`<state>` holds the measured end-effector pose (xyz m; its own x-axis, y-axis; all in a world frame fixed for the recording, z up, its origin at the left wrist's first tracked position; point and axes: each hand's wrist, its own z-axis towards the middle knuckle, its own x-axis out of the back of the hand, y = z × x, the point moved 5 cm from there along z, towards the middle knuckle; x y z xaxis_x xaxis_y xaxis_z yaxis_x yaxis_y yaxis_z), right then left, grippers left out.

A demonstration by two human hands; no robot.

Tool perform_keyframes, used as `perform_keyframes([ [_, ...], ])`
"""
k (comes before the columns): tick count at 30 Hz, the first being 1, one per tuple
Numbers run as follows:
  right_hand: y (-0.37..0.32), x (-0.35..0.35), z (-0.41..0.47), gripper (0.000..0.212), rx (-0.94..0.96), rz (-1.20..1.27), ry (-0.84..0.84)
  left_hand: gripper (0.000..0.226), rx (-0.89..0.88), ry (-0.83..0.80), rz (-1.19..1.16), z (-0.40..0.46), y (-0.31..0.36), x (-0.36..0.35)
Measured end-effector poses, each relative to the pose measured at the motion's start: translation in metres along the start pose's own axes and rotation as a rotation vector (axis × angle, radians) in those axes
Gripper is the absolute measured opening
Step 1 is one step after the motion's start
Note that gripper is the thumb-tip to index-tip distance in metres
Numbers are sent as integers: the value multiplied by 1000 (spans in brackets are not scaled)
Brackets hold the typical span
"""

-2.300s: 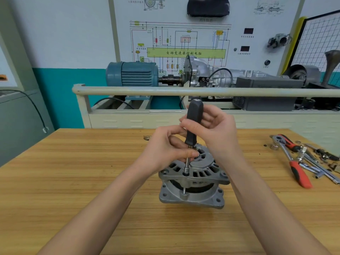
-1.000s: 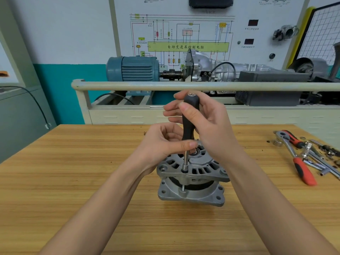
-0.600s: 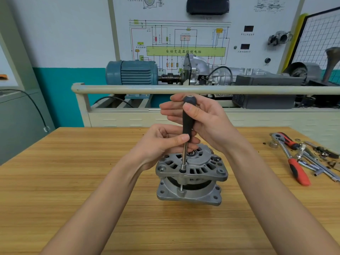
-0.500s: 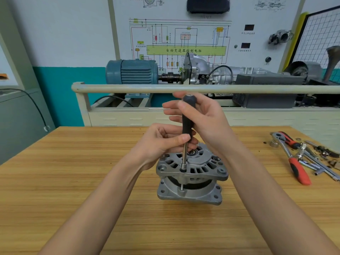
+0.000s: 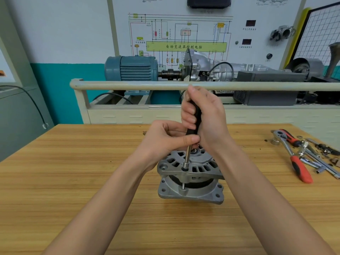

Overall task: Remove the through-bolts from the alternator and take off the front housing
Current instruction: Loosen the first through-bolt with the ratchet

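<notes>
Alternator (image 5: 190, 178) sits upright mid-bench (image 5: 73, 181), front housing (image 5: 191, 163) on top, rear housing (image 5: 191, 193) flat on the wood. Right hand (image 5: 204, 118) is wrapped fully round the black driver (image 5: 192, 129) handle, shaft vertical, socket tip seated on a through-bolt (image 5: 183, 185) head at the near-left lug. Left hand (image 5: 165, 142) pinches the shaft just below the handle, thumb across it, steadying; its heel looks to rest near the housing, contact unclear. Bolt shank shows bare in the gap between the two housings, bottom end entering the rear casting, so this bolt is not out yet; how far it has backed off can't be judged. State of the other through-bolts: can't tell, lugs are too small or hidden behind the hands. Front housing is not lifted, though it looks slightly cocked over the stator. Judgement: early-to-mid task, one bolt being worked, remaining bolts plus housing pull-off left. Ratchet (image 5: 292, 155) and loose sockets lie well apart at the bench's right edge, untouched.
</notes>
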<state>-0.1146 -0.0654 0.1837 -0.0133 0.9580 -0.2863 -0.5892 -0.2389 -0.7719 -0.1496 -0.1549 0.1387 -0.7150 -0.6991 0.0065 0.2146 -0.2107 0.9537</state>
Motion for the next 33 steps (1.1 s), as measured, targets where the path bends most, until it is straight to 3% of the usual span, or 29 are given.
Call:
perform_keyframes([
  [6,3,3,10,32,-121,106,-86,18,59,-132,20,2,6,-1],
  [12,-5,12,-3,12,44,-290,87,18,-45,25,89,-3,2,-1],
  [15,-12,17,-16,22,151,-443,256,12,-120,121,154,-5,0,-1],
  [17,-17,17,-19,19,204,-539,280,6,-168,197,197,-5,0,-1],
  [21,-18,10,-15,10,181,-556,140,16,-155,249,251,-4,3,5],
  [26,-13,-8,-13,13,147,-441,-128,14,-76,-67,52,-5,8,2],
  [30,-12,-4,-8,20,52,-372,-148,30,-5,-186,-91,-3,5,0],
  [33,-14,1,-6,26,-14,-394,-153,33,2,-111,-34,-1,5,0],
])
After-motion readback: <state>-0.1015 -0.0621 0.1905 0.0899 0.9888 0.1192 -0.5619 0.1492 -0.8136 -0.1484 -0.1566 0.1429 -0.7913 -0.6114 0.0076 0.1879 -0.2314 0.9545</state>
